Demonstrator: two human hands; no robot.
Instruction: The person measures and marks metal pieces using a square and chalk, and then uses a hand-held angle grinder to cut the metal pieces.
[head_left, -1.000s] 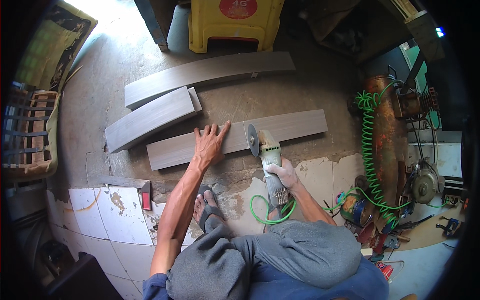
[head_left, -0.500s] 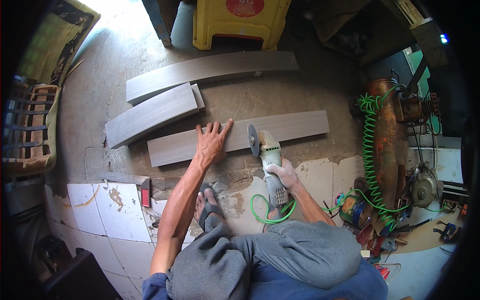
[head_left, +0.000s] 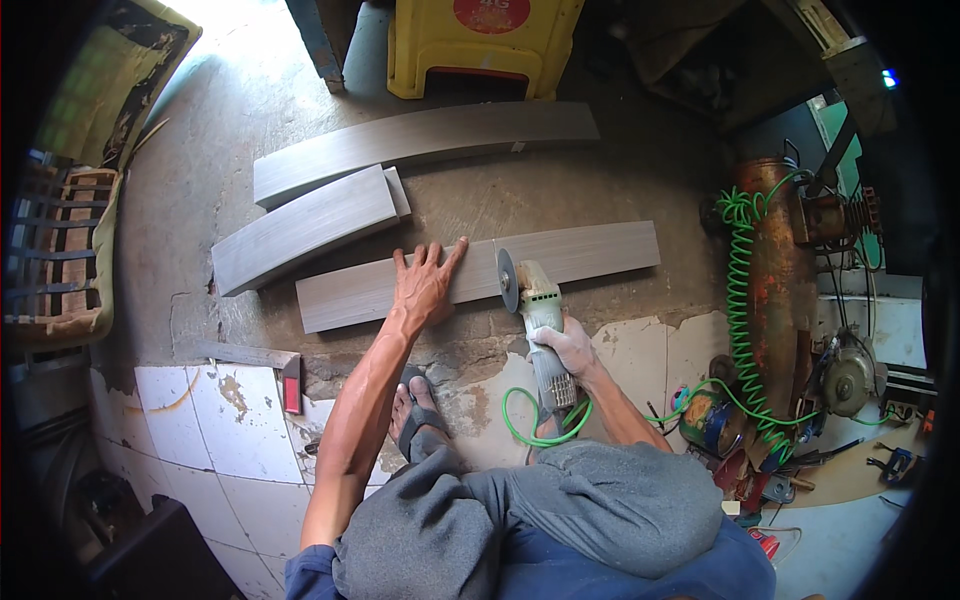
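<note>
My left hand (head_left: 426, 280) lies with fingers spread on a long grey metal bar (head_left: 585, 252), pressing it from above. My right hand (head_left: 566, 345) grips the body of an angle grinder (head_left: 543, 299). The grinder's thin cutting disc (head_left: 507, 281) stands upright at the bar's near edge, by a faint line across the bar; whether it touches the metal I cannot tell. Beyond the left hand lie a shorter metal bar (head_left: 305, 232), with another piece partly hidden beneath it, and a long metal bar (head_left: 430, 145).
A try square (head_left: 291, 385) rests on the white tiles at left. At the far side stands a yellow plastic stool (head_left: 485, 50). A coiled green hose (head_left: 738, 300) hangs beside a rusty tank (head_left: 772, 260) at right, with assorted tools below. A green cord (head_left: 515, 425) loops near my feet.
</note>
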